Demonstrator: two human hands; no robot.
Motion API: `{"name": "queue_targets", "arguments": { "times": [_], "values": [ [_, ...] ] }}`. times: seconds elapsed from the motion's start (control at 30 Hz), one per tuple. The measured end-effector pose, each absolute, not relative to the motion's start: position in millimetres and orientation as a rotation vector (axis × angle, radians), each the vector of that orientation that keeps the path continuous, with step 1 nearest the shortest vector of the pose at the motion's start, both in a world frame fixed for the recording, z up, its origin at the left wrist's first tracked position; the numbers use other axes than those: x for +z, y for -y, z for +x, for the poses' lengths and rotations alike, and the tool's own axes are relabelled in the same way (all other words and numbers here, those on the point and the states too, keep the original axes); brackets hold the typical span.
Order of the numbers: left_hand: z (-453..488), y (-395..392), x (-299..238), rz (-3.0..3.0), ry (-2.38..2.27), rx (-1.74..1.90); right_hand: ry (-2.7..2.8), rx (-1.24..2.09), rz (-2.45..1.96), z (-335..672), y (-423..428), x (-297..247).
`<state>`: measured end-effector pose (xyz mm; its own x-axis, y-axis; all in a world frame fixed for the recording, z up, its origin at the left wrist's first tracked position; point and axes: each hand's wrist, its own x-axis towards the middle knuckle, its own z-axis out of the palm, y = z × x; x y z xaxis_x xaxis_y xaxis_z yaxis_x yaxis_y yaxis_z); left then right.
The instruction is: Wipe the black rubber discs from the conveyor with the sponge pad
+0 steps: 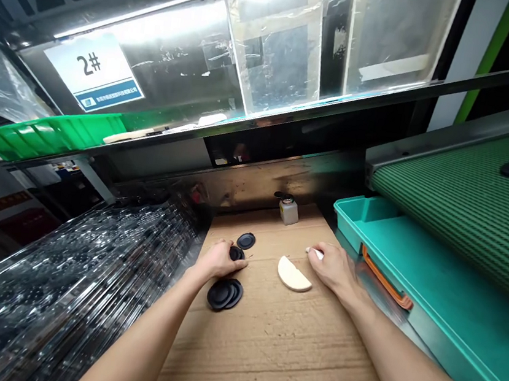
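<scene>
My left hand is at a small group of round black discs on the cardboard, thumb and fingers curled round them. Just beyond it lies another black disc, and nearer to me several overlapping black discs. On the right, my right hand is closed on a small white piece, whose end pokes out past the fingers; the rest is hidden. Between the hands, a cream half-round piece rests flat on the cardboard sheet, touched by neither hand.
A small bottle stands at the cardboard's far end. Clear plastic trays are stacked at left. On the right are a teal bin with an orange handle and a green conveyor belt. A green crate sits on the ledge.
</scene>
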<state>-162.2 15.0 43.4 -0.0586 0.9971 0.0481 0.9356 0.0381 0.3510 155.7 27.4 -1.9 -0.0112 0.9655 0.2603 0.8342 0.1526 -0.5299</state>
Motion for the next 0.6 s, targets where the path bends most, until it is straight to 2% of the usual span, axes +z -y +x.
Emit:
{"name": "queue_targets", "arguments": {
  "times": [0.1,0.27,0.6],
  "values": [
    [-157.1,-17.1,53.8,2.016,-2.095,0.288,1.877,0.300,-1.715,155.0,-27.4,-1.6],
    [-141.7,-45.2,67.4,1.997,-2.190,0.397,1.883,0.274,-1.725,153.9,-29.5,-1.9],
    [-125.3,-91.9,57.0,1.907,-2.152,0.260,1.877,0.276,-1.686,155.7,-27.9,-0.7]
  ]
}}
